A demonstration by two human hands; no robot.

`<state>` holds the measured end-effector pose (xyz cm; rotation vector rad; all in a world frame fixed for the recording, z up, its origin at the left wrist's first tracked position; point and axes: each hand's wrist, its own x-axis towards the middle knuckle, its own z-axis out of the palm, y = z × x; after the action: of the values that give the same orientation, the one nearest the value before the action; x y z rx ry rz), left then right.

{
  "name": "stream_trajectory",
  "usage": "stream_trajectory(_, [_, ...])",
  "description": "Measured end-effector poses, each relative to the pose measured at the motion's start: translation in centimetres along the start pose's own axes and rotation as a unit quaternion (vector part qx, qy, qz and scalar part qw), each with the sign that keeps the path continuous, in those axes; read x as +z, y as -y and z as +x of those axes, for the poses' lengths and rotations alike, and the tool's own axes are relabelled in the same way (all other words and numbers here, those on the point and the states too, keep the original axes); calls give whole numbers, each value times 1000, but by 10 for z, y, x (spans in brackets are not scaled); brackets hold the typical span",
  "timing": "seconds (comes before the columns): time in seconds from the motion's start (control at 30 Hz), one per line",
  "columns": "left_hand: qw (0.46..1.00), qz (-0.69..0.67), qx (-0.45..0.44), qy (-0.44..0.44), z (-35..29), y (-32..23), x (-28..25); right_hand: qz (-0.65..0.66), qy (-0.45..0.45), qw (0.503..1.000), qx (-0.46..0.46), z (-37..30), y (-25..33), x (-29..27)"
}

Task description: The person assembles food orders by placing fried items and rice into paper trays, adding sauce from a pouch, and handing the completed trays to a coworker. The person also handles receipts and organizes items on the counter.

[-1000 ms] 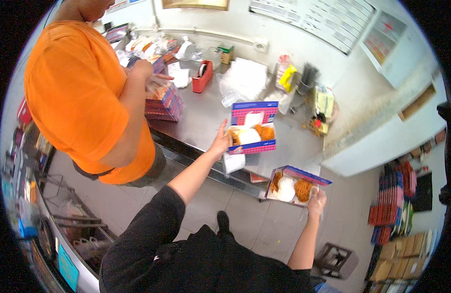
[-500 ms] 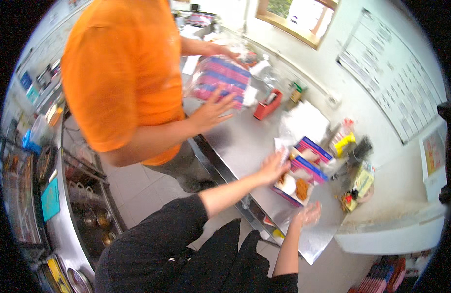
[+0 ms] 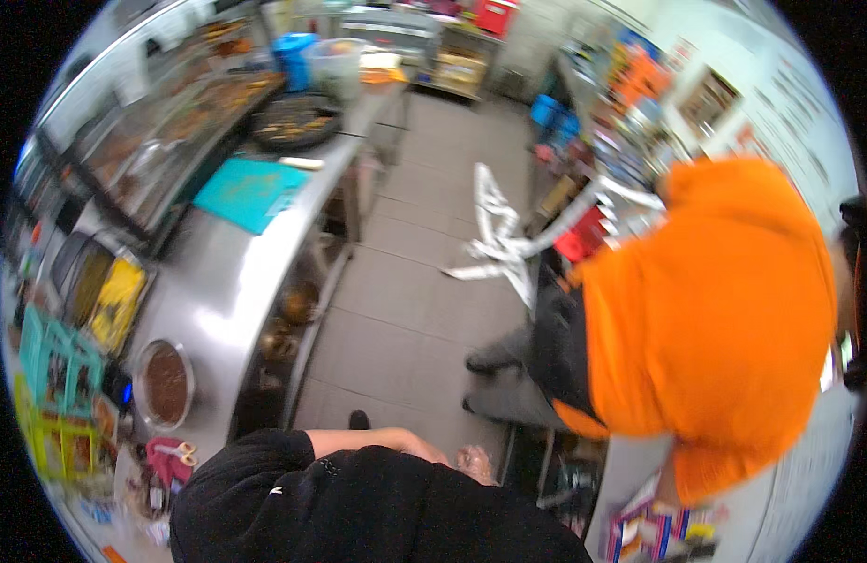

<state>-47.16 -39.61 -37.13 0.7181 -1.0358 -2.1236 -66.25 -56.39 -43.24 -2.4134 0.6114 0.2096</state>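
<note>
My left forearm reaches across the front of my black top, from the left toward the middle. At its end is my left hand (image 3: 473, 462), with what looks like clear plastic film or a thin glove on it. The hand is small and blurred, so its fingers do not show clearly. It is in front of my body, over the floor between the counters. My right hand is out of sight, and my black clothing fills the lower edge. To the right, blue-and-pink food boxes (image 3: 640, 533) stand on a counter, apart from my visible hand.
A co-worker in an orange top (image 3: 715, 319) stands close on the right. On the left, a steel counter (image 3: 208, 310) bears a teal cutting board (image 3: 250, 194), a bowl of brown food (image 3: 166, 385) and a black pan (image 3: 297, 122). White strips (image 3: 499, 244) trail over the tiled aisle.
My view has swung left, away from the food boxes to the aisle and left counter. My hands have left the open boxes; the left is now close before my body. The co-worker appears on the right.
</note>
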Motion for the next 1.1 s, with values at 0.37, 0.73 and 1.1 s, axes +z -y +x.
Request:
stream_trajectory(0.37, [766,62,133,-626,-256,-2,-77,368,-21,899,-237,322,414,-46])
stream_trajectory(0.73, [242,146,9,-959,-401,-159,-40,509,248,779,-268,418,669,35])
stream_trajectory(1.1, [166,138,45,-975,-604,-158,64,457,224,650,-564,473,833,64])
